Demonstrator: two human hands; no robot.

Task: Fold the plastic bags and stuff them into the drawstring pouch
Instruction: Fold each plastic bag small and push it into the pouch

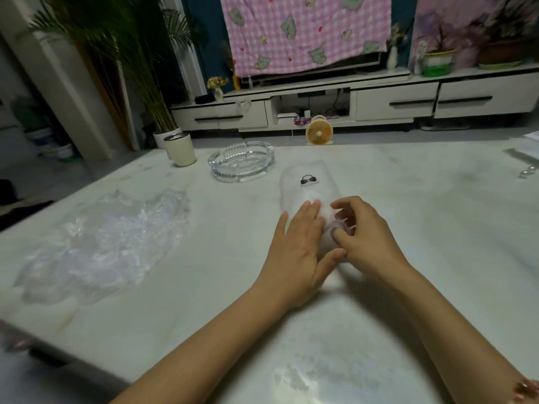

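Pressing the pouch (309, 182) flat on the table (423, 217), the left hand (297, 243) lies straight-fingered while the right hand (364, 231) pinches a folded bag (339, 227) at its mouth; thin, slippery, springy film, judged best gripped at the fold; loose bags (96, 240) lie left

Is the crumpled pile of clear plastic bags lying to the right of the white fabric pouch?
No, the crumpled pile of clear plastic bags lies well to the left of the white fabric pouch.
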